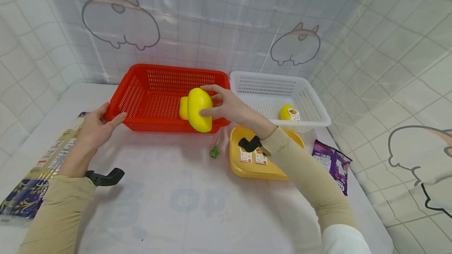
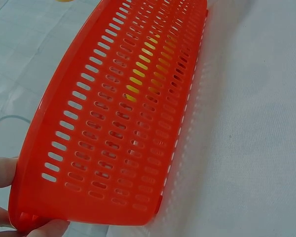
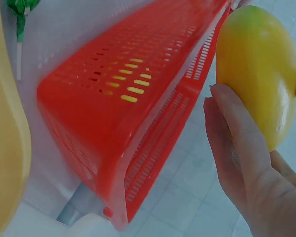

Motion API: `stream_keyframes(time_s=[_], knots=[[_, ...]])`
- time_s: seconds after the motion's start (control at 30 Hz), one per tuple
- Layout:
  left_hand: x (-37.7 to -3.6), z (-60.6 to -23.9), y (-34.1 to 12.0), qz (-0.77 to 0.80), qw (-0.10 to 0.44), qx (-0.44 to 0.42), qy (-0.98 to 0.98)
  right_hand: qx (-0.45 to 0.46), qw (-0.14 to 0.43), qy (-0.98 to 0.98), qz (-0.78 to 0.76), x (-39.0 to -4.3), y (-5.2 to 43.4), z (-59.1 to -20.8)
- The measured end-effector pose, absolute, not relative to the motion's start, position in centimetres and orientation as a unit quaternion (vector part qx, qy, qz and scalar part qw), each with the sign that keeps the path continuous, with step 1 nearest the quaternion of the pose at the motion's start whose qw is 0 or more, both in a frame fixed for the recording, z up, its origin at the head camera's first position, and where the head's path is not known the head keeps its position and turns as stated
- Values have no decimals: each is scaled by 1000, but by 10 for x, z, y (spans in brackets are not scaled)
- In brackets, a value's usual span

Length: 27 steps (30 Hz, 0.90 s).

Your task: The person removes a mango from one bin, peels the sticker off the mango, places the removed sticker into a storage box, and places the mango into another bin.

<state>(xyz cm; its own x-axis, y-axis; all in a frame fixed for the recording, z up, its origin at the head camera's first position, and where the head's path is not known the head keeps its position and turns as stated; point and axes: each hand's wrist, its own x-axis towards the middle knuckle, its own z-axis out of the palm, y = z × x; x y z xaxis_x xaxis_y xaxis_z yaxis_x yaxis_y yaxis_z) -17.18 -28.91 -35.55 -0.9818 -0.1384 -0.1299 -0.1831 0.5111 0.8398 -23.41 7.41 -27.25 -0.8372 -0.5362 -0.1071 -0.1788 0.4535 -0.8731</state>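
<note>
The right hand [image 1: 226, 107] grips a smooth, glossy yellow mango [image 1: 199, 109], egg-shaped, fingers curled round it, holding it over the near rim of the red basket [image 1: 155, 101]. That basket is slotted hard plastic, rectangular; a second yellow fruit [image 1: 183, 107] lies inside, just behind the held one. The left hand [image 1: 94, 127] rests at the basket's left corner, fingers nearly straight against the rim. Right of the right hand stands a white slotted basket [image 1: 310, 101] with a labelled yellow fruit [image 1: 288, 113] in it. Under the right forearm sits a matte yellow tray [image 1: 247, 167], a small green thing [image 1: 214, 152] just beside it. A crinkly purple packet [image 1: 333, 166] lies further right, and a flat printed package [image 1: 35, 179] lies by the left sleeve
</note>
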Motion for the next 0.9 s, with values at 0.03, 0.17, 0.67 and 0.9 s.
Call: stream_keyframes(time_s=[0.03, 0.17, 0.67, 0.9], knots=[[-172, -355, -289, 486, 23, -92, 869, -213, 188, 831, -478, -236, 73, -272], [-171, -355, -288, 484, 24, -94, 869, -210, 192, 828, -484, -244, 71, -270], [-171, -355, -289, 486, 31, -99, 868, -192, 216, 831, -475, -275, 56, -263], [-173, -354, -289, 485, 28, -98, 868, -164, 249, 825, -481, -291, 54, -263]])
